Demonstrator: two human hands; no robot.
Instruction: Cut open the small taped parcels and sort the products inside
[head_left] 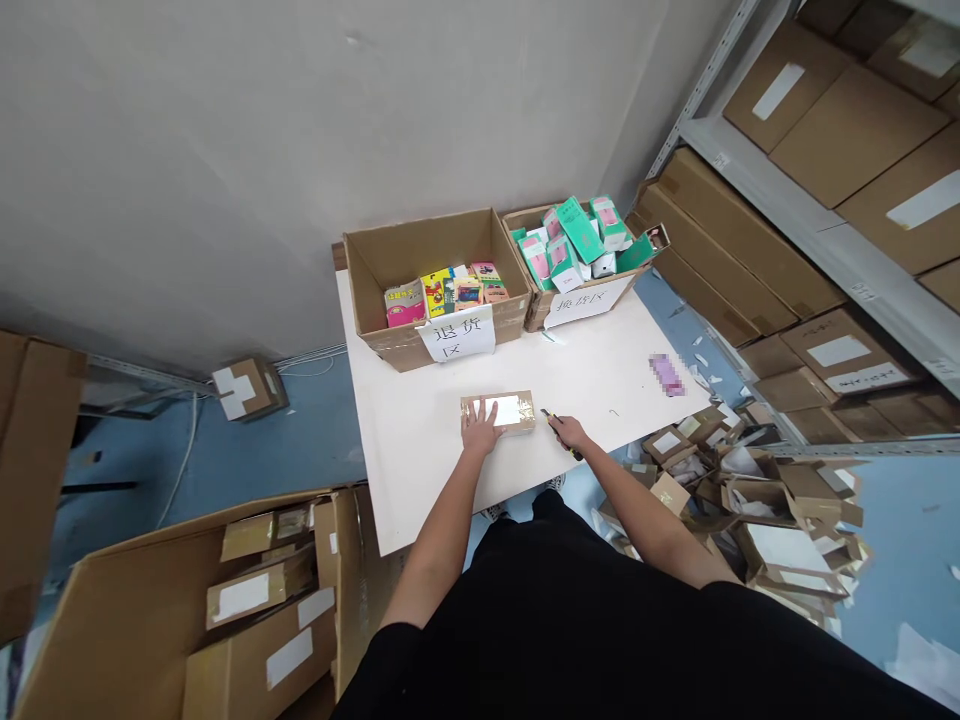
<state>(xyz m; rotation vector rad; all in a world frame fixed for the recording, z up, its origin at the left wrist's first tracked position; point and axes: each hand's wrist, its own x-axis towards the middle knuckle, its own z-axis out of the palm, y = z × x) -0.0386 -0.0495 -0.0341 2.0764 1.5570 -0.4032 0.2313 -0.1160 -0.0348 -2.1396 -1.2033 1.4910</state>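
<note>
Cutter (550, 417), gripped by the right hand (569, 433) at three o'clock from the taped box (513, 411), could slip toward nine if pushed hard, nicking the left hand (481, 430), spread open across that box on the bench (409, 450).

The small parcel (516, 412) is cardboard brown with a white label and glossy yellowish tape, the cutter (553, 421) is black with yellow touches, and the counter (409, 460) is plain white, bearing a purple-and-pink item (667, 374) blurred into little squares. Two brown cartons carry white paper signs lettered in black: the first carton (397, 352) frames books (450, 293) in yellow, pink and magenta, while the second carton (536, 312) shows green-and-pink packets (580, 230). The wall (450, 110) is grey, the floor (319, 435) blue, the shirt (600, 640) solid black, and the shelving (787, 190) pale grey around brown, white-labelled boxes (859, 125).
</note>
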